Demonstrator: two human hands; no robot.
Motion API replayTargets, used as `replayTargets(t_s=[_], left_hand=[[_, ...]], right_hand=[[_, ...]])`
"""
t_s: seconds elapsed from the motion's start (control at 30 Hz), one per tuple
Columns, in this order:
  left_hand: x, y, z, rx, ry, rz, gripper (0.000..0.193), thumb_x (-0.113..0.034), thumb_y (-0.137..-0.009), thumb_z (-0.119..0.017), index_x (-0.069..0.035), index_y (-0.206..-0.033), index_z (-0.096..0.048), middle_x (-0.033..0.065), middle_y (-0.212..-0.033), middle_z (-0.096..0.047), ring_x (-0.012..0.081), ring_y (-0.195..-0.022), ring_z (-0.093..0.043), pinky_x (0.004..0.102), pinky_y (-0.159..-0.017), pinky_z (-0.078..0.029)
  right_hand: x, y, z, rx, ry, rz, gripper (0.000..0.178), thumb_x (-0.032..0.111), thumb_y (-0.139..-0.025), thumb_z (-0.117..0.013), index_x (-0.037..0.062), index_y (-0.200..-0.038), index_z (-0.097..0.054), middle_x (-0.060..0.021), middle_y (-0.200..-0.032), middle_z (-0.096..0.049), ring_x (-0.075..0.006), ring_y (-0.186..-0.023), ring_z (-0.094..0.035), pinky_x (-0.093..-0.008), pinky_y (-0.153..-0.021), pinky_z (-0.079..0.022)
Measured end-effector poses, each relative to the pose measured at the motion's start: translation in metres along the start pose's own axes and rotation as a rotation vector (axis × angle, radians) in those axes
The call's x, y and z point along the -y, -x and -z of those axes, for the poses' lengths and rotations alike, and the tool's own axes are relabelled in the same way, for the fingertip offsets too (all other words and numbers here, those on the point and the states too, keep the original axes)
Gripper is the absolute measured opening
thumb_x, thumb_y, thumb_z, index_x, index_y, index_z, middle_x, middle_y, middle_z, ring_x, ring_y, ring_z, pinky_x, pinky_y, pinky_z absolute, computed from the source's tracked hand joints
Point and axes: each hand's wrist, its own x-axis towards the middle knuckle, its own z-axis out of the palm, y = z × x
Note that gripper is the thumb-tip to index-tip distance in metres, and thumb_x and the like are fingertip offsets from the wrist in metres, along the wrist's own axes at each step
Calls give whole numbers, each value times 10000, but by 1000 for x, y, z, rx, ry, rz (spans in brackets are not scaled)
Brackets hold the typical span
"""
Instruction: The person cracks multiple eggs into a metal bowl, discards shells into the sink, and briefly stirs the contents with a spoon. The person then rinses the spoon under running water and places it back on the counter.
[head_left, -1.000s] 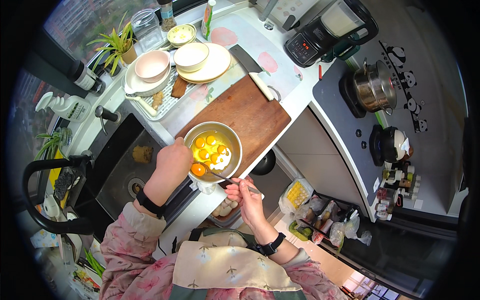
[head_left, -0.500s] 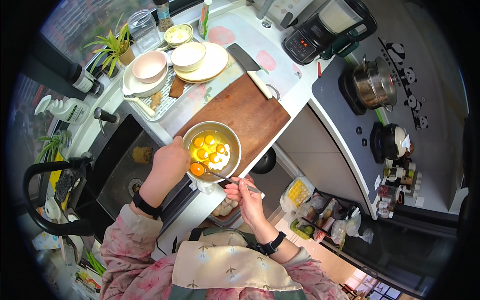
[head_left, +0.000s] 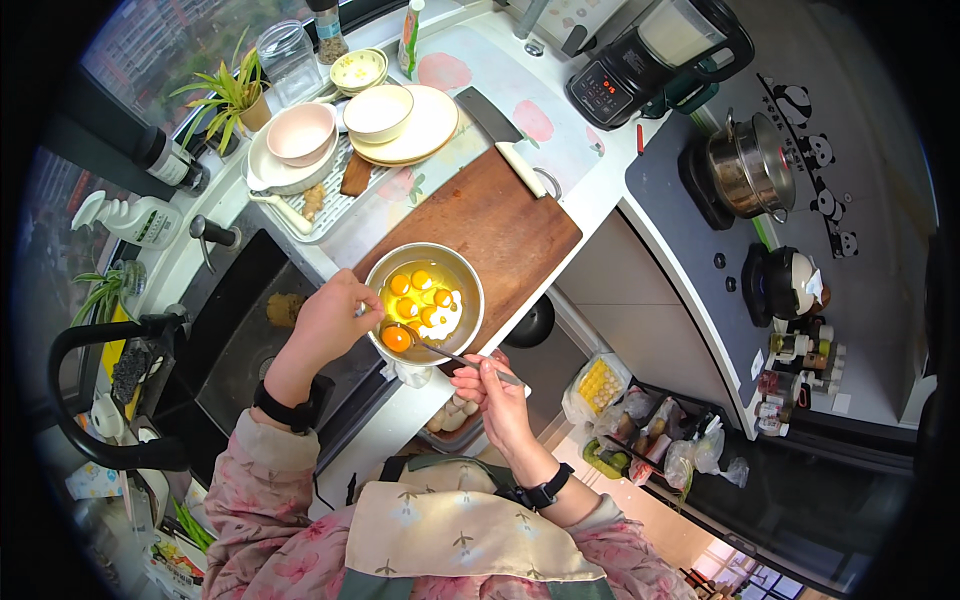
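Observation:
A metal bowl holds several raw egg yolks in clear egg white and stands at the near-left end of a wooden cutting board. My right hand grips the handle of a metal spoon, which slants over the near rim. The spoon's head is down in the bowl, next to an orange yolk at the near-left side. My left hand is at the bowl's left rim with its fingertips pinched together. Whatever is between those fingertips is too small to make out.
Left lies a dark sink with a black faucet. Beyond the board are a cleaver, a stack of plates and a pink bowl on a rack. A steel pot stands on the right counter.
My left hand has drawn slightly back and left at the bowl's rim, its fingers now pinched higher. The right hand and spoon have hardly moved.

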Motion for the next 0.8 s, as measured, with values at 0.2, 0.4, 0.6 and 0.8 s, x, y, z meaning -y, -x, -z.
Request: replayTargets(t_s=[0.2, 0.4, 0.6, 0.8], left_hand=[[2, 2, 7, 63, -15, 18, 129, -155, -870, -717, -155, -981, -782, 108, -931, -627, 309, -892, -662, 404, -788, -535], [-4, 1, -4, 205, -125, 104, 215, -138, -894, -618, -135, -1044, -773, 178, -855, -708, 327, -818, -685, 420, -739, -540], [11, -9, -14, 329, -129, 18, 257, -220, -972, -542, -129, -1102, -745, 146, -987, -738, 345, -940, -697, 447, -840, -555], [5, -11, -9, 443, 89, 248, 238, -121, -964, -530, -55, -1100, -714, 80, -665, -654, 168, -564, -631, 330, -594, -520]], right_hand=[[0, -1, 1, 7, -11, 3, 387, 294, -1101, -482, -34, -1273, -596, -140, -1066, -723, -196, -942, -733, -285, -816, -615], [0, -2, 2, 3, -10, 1, 378, 283, -1101, -488, -38, -1265, -603, -144, -1067, -718, -198, -945, -726, -286, -816, -605], [-1, 0, 4, 1, -13, 0, 370, 275, -1102, -488, -36, -1266, -605, -147, -1073, -718, -198, -943, -725, -285, -814, -601], [-2, 0, 6, 20, -13, 17, 372, 279, -1103, -486, -32, -1270, -604, -151, -1080, -721, -200, -947, -728, -284, -813, -603]])
